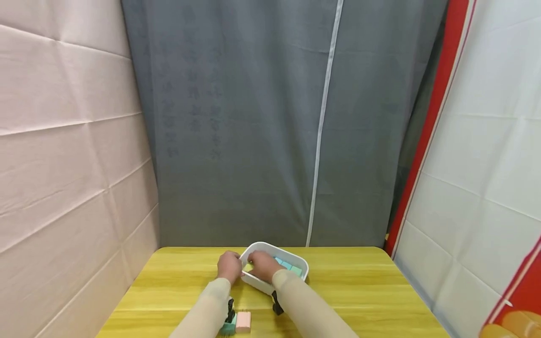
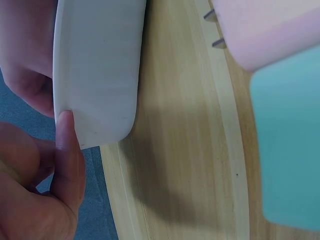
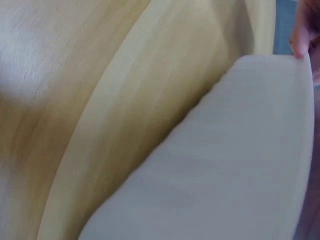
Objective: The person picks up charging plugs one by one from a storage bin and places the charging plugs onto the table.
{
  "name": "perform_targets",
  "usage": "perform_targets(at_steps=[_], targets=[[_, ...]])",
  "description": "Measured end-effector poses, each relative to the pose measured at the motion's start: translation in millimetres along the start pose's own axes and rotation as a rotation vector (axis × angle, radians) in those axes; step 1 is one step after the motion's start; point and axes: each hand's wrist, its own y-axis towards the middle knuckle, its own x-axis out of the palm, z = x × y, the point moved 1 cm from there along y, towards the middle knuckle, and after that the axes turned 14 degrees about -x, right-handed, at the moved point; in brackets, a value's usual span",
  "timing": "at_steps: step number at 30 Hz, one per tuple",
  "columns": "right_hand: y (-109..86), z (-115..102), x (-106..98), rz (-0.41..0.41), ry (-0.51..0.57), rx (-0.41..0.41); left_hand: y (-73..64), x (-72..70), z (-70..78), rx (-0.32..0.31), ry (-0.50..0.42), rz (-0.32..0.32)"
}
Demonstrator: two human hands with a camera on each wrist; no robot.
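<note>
A white plastic bin [image 1: 258,283] stands at the far middle of the table. At its left corner my left hand [image 1: 229,266] grips the rim, the thumb pressed on the outer wall in the left wrist view. My right hand [image 1: 264,266] reaches down inside the bin, fingers curled at a yellow block [image 1: 248,267] near the left end. Light blue blocks [image 1: 284,264] and a light green block [image 1: 296,270] lie in the bin, right of that hand. The bin's wall [image 3: 225,165] hides most of the right hand in the right wrist view.
Near the front of the table [image 1: 359,291], a pink block [image 1: 243,322] and a teal block [image 1: 228,327] sit side by side, close under my left forearm. A grey curtain [image 1: 236,141] hangs behind the table. Orange rounded things [image 1: 521,324] show at the lower right.
</note>
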Motion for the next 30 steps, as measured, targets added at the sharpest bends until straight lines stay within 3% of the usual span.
perform_targets(at_steps=[2,4,10,13,16,23,30], targets=[[-2.2,4,-4,0.018,0.016,-0.025,4.6,3.7,-4.6,0.008,0.001,0.01],[-4.8,6,-10,0.041,0.015,-0.06,-1.7,-3.4,4.0,0.009,0.014,0.019],[-20.6,6,-32,0.088,0.014,-0.121,-63.6,-52.9,58.3,-0.042,-0.01,0.001],[-31.8,7,-39,0.087,0.04,-0.094,-79.7,-61.9,68.9,-0.051,-0.009,-0.001],[-41.4,5,-46,0.071,0.043,-0.089,-83.8,-63.8,73.0,-0.058,0.007,-0.003],[-58.9,-11,-59,0.06,0.012,-0.146,-79.2,-63.7,73.8,-0.063,0.018,0.005],[-80.8,-23,-56,0.072,0.016,-0.247,-83.5,-62.0,73.8,-0.054,0.003,-0.009]])
